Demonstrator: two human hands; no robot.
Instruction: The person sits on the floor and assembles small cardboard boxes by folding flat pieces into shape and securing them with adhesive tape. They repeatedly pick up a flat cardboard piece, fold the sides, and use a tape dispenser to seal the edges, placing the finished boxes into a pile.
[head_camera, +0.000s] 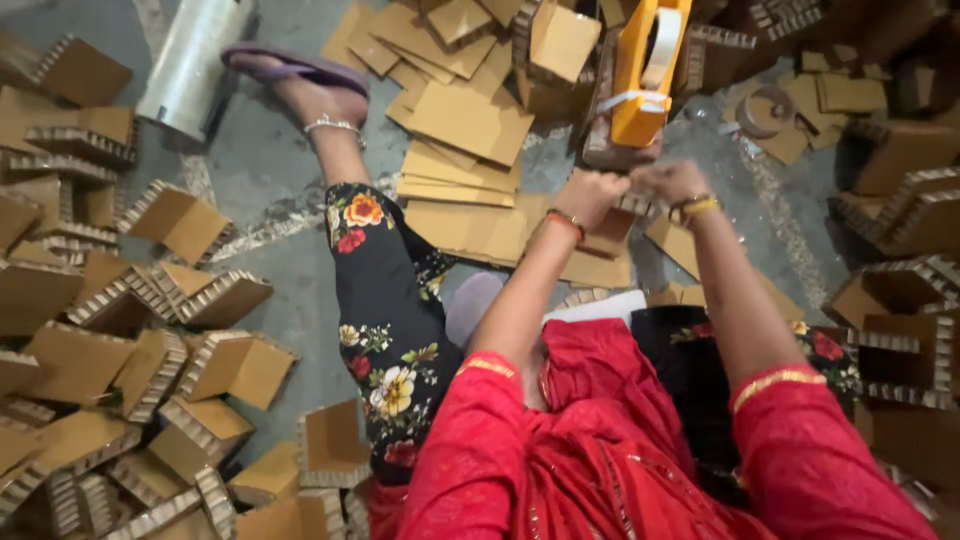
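On floor, both hands (632, 188) gripping cardboard piece (612, 232), tape dispenser (645, 70) nr.

A grey concrete floor (280, 185) carries folded cardboard corner pieces (235, 365) heaped at left, flat cardboard sheets (470, 120) stacked at centre, a roll of clear film (190, 65) and more corner pieces (900, 290) at right

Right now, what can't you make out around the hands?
Head view only:
- Cardboard piece between left hand and right hand: mostly covered by the fingers.
- Both grips: blurred, so firmness unclear.
- Orange tape dispenser: top cut off by the frame edge.
- Right-side corner pieces: in shadow.
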